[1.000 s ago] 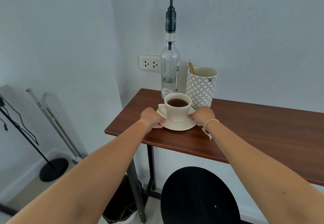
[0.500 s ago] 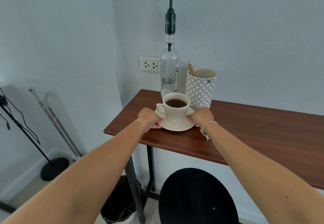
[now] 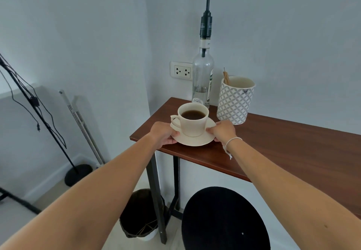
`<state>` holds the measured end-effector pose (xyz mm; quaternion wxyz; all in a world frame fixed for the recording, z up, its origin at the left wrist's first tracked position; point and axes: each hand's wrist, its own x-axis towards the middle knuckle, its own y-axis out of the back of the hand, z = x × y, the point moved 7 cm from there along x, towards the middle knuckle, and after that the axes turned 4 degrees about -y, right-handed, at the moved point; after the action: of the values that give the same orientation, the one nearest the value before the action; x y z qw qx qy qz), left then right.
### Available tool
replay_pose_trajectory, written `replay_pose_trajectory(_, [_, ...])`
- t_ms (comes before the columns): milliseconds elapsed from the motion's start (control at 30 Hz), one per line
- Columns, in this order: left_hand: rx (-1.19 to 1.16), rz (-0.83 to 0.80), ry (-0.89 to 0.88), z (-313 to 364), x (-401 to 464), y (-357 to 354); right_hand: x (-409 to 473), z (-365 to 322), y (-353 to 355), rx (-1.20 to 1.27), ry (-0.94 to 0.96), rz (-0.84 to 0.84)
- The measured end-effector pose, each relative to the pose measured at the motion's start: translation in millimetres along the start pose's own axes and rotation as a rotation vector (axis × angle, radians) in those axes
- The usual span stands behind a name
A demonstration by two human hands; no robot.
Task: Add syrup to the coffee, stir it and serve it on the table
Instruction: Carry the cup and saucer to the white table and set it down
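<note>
While the saucer [image 3: 195, 139] is gripped at its opposite edges, the left hand [image 3: 165, 133] and the right hand [image 3: 222, 131] are kept apart, each closed on the rim. Between them the cup [image 3: 193, 121], filled with dark coffee, is carried on the saucer near the table [image 3: 293, 152] corner. Just beyond the hands, the syrup bottle [image 3: 203, 77] with its pump and a patterned holder [image 3: 234, 101] of stir sticks are seen.

Both arms stretched out forward, palms facing each other. Left hand [image 3: 163, 134] curled, thumb on top, fingers tucked beneath; right hand [image 3: 223, 131] mirrors it, fingers pinched closed, a white string bracelet [image 3: 232, 141] at the wrist.
</note>
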<state>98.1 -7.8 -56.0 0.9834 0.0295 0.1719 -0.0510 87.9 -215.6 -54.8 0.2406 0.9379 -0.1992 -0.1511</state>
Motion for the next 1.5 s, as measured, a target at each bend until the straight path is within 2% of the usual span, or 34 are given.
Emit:
replay_pose_trajectory(333, [0.000,0.160,-0.057,-5,-47,93,-52,-42,-71,0.058,0.065,-0.163])
replay_pose_trajectory(633, [-0.086,0.310,-0.071,-21,-125,216,-147,-103,-162,0.090,0.185,-0.333])
replay_pose_trajectory(767, [-0.110,0.389,-0.066,-40,-173,282,-211,-122,-211,0.132,0.194,-0.439])
replay_pose_trajectory(933, [-0.125,0.497,-0.055,-73,-235,358,-284,-134,-274,0.063,0.220,-0.499])
replay_pose_trajectory(1133, [-0.175,0.664,-0.051,-126,-342,464,-409,-145,-364,0.037,0.274,-0.650])
replay_pose_trajectory(1500, [-0.294,0.911,-0.033,-210,-517,600,-602,-160,-501,0.007,0.364,-0.951])
